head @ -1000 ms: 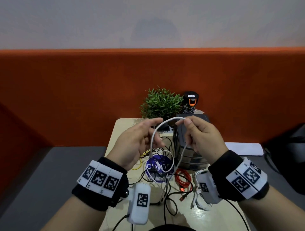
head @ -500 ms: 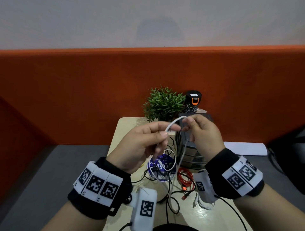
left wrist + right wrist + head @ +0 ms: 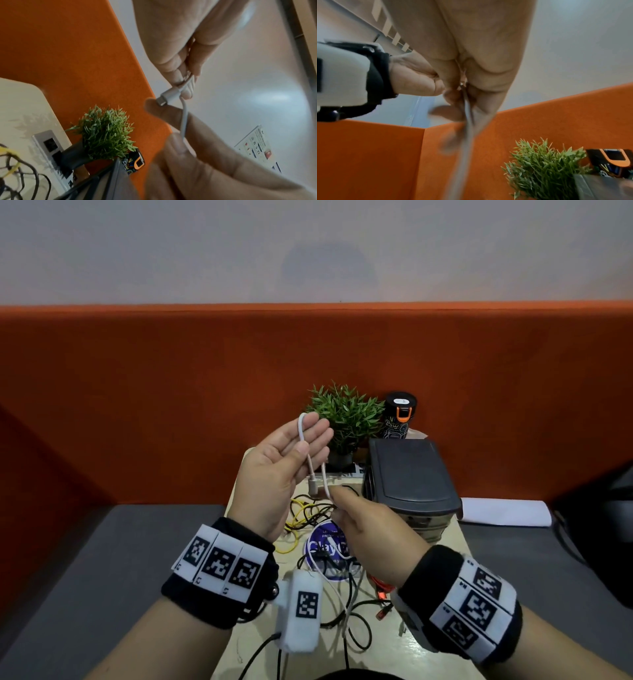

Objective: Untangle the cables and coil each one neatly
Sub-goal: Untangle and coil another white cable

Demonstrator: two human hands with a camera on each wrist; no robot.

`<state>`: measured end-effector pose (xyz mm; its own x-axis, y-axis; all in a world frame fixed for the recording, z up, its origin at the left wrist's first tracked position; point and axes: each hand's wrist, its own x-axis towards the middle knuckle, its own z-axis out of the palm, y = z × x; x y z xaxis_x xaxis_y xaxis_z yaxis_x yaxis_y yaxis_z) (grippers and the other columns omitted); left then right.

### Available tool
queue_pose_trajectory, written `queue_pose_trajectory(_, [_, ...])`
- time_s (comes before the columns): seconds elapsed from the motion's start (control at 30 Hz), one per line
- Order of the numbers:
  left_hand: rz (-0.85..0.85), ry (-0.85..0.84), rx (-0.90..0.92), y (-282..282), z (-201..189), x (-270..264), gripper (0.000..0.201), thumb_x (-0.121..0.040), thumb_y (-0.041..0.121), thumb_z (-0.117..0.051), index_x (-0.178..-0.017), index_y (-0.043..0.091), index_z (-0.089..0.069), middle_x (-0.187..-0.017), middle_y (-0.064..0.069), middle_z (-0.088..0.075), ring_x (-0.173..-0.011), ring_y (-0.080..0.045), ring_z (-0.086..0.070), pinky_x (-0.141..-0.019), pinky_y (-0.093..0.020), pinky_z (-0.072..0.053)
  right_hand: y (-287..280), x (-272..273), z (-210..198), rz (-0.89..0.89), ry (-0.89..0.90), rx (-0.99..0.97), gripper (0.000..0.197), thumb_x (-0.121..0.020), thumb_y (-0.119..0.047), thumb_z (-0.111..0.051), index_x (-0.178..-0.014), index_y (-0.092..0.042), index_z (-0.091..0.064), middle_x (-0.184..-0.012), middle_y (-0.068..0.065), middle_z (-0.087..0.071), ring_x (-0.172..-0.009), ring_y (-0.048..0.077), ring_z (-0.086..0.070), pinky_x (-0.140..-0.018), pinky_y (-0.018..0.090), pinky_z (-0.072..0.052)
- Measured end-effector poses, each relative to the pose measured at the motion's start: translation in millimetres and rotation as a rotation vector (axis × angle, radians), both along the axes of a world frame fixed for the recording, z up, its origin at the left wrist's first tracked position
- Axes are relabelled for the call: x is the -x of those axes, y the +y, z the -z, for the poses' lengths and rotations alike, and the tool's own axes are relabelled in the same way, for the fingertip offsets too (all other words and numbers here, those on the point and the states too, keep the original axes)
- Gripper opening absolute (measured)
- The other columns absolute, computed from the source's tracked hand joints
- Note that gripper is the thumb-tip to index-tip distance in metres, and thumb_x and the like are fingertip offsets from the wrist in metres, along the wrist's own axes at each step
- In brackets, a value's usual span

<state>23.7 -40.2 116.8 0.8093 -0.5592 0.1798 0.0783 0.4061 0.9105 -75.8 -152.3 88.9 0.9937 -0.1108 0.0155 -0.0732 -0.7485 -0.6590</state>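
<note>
A white cable (image 3: 324, 474) is folded into a narrow loop over the straight fingers of my raised left hand (image 3: 303, 440), whose thumb presses it to them. Its plug (image 3: 312, 487) hangs below the palm. My right hand (image 3: 337, 499), lower, pinches the same cable between thumb and finger. From there the cable drops to the tangle on the table (image 3: 383, 645). The left wrist view shows the plug (image 3: 167, 95) at my left fingertips and the cable (image 3: 184, 117) running into the right hand's pinch (image 3: 180, 143). In the right wrist view the cable (image 3: 467, 129) is a blur.
Black cables (image 3: 315, 508), a yellow cable (image 3: 298, 511) and an orange cable (image 3: 380, 590) lie tangled around a blue round disc (image 3: 322, 546). A dark drawer box (image 3: 411, 474), a potted plant (image 3: 346, 412) and a black bottle (image 3: 399, 416) stand behind, against the orange partition.
My left hand has risen and turned palm towards me, with the wide loop now folded narrow over its fingers. The right hand has slid down the cable to below the left.
</note>
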Motion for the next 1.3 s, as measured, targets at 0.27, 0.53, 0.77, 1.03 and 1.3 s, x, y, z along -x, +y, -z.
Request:
queue_pose_trajectory(0.27, [-0.049,-0.258,-0.224,0.7,3.1,-3.5,0.039,-0.092,-0.009,-0.047,-0.122,0.012,-0.060,-0.120,0.001,-0.065,-0.113,-0.006,-0.060,-0.082,-0.011,-0.047,3.6,3.2,-4.2,0.058,-0.029,0.168,0.051,-0.103,-0.024,-0.031,-0.151,-0.028,-0.014,-0.123,0.000,-0.044,-0.105,0.023,-0.051,-0.087,0.038,-0.045])
queue_pose_trajectory(0.53, [0.032,-0.227,-0.179,-2.6,5.2,-7.1,0.037,-0.093,-0.013,-0.040,-0.117,0.009,-0.057,-0.116,-0.005,-0.066,-0.105,-0.016,-0.066,-0.084,-0.025,-0.053,5.6,1.4,-4.4,0.030,-0.031,0.385,0.062,-0.093,-0.005,-0.042,-0.146,-0.031,-0.025,-0.117,-0.002,-0.046,-0.098,0.025,-0.055,-0.075,0.041,-0.050])
queue_pose_trajectory(0.77, [0.094,-0.537,-0.522,-1.0,14.5,-7.1,0.041,-0.094,-0.007,-0.039,-0.114,0.024,-0.057,-0.106,0.006,-0.069,-0.100,-0.003,-0.064,-0.089,-0.021,-0.049,-2.7,2.8,-14.5,0.067,-0.163,0.286,0.025,-0.099,-0.025,-0.043,-0.121,-0.031,-0.052,-0.101,-0.008,-0.050,-0.093,0.018,-0.054,-0.076,0.036,-0.047])
queue_pose_trajectory(1.03, [0.262,-0.165,-0.342,1.9,16.7,6.1,0.033,-0.072,0.005,-0.038,-0.091,0.007,-0.065,-0.065,-0.008,-0.063,-0.052,-0.012,-0.045,-0.050,-0.019,-0.038,-31.3,3.3,-39.1,0.053,-0.349,-0.283,0.028,-0.082,-0.007,-0.070,-0.088,-0.031,-0.057,-0.081,0.001,-0.066,-0.072,0.023,-0.062,-0.067,0.042,-0.052])
queue_pose_trajectory(1.3, [0.343,-0.088,-0.241,5.0,6.8,4.3,0.026,-0.087,0.024,-0.050,-0.095,0.007,-0.069,-0.054,0.002,-0.049,-0.045,-0.010,-0.033,-0.050,-0.034,-0.013,-28.4,-7.7,-24.4,0.239,-0.499,-0.605,0.016,-0.074,-0.032,-0.068,-0.085,-0.023,-0.074,-0.071,0.005,-0.063,-0.054,0.015,-0.053,-0.052,0.025,-0.044])
